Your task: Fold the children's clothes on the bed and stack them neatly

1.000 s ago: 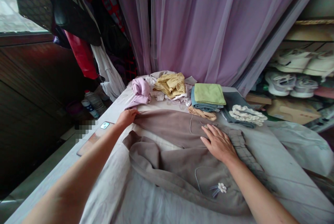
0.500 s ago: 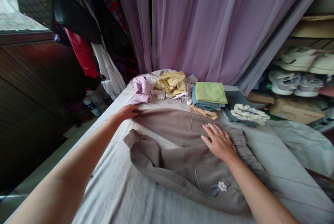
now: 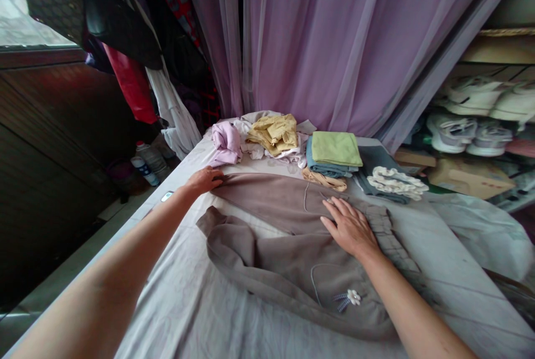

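A sheer lilac curtain hangs behind a bed covered with a pale grey sheet, with shelves of white sneakers off to the right. A taupe fleece garment lies spread across the middle of the bed, its fabric mostly smooth, with a long fold reaching toward the piled clothes. Over the last second the hands have barely shifted on it.

The left hand rests at the far tip of the fleece, its fingers lightly curled but pinching nothing. The right hand lies flat on the garment, fingers spread and pressing down, not clamped on anything.

Just beyond sit a folded green towel on a blue cloth, a crumpled yellow garment and a pink bundle. A checked trim edges the fleece, and a small white flower appliqué sits near its lower edge.
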`<action>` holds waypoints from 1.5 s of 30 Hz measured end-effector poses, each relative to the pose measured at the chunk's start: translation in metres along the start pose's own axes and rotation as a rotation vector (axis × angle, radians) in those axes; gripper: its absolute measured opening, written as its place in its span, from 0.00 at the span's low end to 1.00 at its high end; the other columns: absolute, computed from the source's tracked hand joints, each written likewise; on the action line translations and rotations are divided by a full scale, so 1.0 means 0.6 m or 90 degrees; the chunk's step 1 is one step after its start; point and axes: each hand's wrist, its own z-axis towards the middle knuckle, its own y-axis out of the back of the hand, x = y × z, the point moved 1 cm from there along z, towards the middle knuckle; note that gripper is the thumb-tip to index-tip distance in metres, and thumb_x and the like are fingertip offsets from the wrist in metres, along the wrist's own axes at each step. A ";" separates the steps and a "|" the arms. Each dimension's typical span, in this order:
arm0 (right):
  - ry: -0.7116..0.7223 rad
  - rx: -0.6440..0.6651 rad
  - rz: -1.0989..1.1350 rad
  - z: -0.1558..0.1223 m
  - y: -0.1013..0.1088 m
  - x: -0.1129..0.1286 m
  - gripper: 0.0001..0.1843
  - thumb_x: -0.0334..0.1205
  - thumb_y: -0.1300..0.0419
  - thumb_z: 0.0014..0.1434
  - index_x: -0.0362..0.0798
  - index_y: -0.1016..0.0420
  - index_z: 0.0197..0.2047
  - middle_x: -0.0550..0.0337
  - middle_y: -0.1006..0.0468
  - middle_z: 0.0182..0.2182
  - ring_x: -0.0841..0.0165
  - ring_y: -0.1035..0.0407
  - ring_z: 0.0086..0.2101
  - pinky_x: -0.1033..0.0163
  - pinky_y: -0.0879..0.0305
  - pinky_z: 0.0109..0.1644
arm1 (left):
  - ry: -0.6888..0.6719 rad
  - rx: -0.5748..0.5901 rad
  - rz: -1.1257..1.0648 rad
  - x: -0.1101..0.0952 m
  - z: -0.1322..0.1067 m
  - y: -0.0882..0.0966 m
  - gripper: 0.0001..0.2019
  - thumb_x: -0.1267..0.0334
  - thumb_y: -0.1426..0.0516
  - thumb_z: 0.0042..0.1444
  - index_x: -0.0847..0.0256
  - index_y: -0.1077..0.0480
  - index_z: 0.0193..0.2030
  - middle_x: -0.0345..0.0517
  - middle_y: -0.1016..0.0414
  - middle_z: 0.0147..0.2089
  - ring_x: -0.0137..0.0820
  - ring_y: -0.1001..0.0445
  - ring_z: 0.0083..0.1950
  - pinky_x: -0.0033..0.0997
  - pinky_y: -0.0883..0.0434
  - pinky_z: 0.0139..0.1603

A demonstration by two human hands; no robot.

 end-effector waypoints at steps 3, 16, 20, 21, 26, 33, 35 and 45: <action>-0.001 0.003 -0.002 0.000 0.000 0.000 0.26 0.48 0.54 0.66 0.52 0.31 0.63 0.49 0.32 0.63 0.55 0.40 0.62 0.47 0.39 0.60 | 0.021 0.006 0.039 -0.016 0.000 0.014 0.18 0.52 0.49 0.61 0.50 0.24 0.52 0.50 0.26 0.54 0.40 0.25 0.48 0.34 0.31 0.46; 0.002 -0.006 -0.007 0.000 0.003 0.002 0.26 0.49 0.53 0.66 0.53 0.31 0.63 0.50 0.31 0.63 0.55 0.39 0.61 0.48 0.39 0.60 | 0.013 0.002 0.006 -0.016 0.035 0.021 0.13 0.57 0.46 0.54 0.52 0.23 0.43 0.43 0.20 0.42 0.38 0.24 0.47 0.33 0.33 0.49; -0.002 -0.007 -0.011 0.000 0.004 0.003 0.26 0.48 0.53 0.66 0.52 0.31 0.63 0.50 0.31 0.63 0.56 0.39 0.61 0.48 0.40 0.61 | 0.003 0.012 -0.014 0.015 0.046 0.026 0.17 0.55 0.52 0.60 0.53 0.25 0.47 0.40 0.20 0.44 0.34 0.24 0.46 0.28 0.32 0.47; -0.002 -0.007 -0.010 0.000 0.004 0.003 0.26 0.48 0.53 0.66 0.52 0.31 0.63 0.50 0.31 0.63 0.56 0.39 0.61 0.48 0.40 0.61 | 0.006 0.010 -0.012 0.018 0.049 0.025 0.17 0.56 0.53 0.61 0.53 0.25 0.47 0.42 0.20 0.45 0.34 0.24 0.47 0.29 0.32 0.47; 0.005 0.003 -0.010 0.000 0.006 0.002 0.26 0.48 0.53 0.66 0.50 0.31 0.63 0.49 0.31 0.63 0.56 0.39 0.61 0.49 0.39 0.60 | 0.036 -0.014 0.015 0.004 0.058 0.009 0.16 0.58 0.53 0.63 0.58 0.26 0.46 0.54 0.21 0.45 0.42 0.23 0.47 0.38 0.31 0.47; 0.005 0.000 -0.008 0.000 0.006 0.001 0.25 0.48 0.52 0.66 0.51 0.31 0.63 0.49 0.31 0.63 0.56 0.39 0.61 0.49 0.38 0.60 | 0.070 -0.027 0.083 -0.017 0.059 0.000 0.18 0.52 0.54 0.66 0.57 0.27 0.47 0.53 0.21 0.46 0.43 0.23 0.49 0.38 0.31 0.48; 0.002 -0.002 -0.004 0.000 0.006 0.001 0.25 0.48 0.51 0.66 0.51 0.30 0.62 0.50 0.31 0.62 0.56 0.39 0.61 0.49 0.38 0.60 | 0.080 -0.035 0.102 -0.020 0.055 0.006 0.17 0.52 0.52 0.66 0.58 0.28 0.49 0.54 0.21 0.49 0.43 0.24 0.52 0.38 0.31 0.50; 0.001 -0.015 -0.011 -0.001 0.004 0.003 0.24 0.47 0.50 0.66 0.52 0.30 0.62 0.49 0.31 0.62 0.56 0.39 0.61 0.49 0.38 0.60 | -0.103 -0.116 0.009 -0.215 -0.001 -0.016 0.24 0.56 0.54 0.68 0.62 0.37 0.66 0.53 0.36 0.69 0.41 0.41 0.71 0.44 0.45 0.70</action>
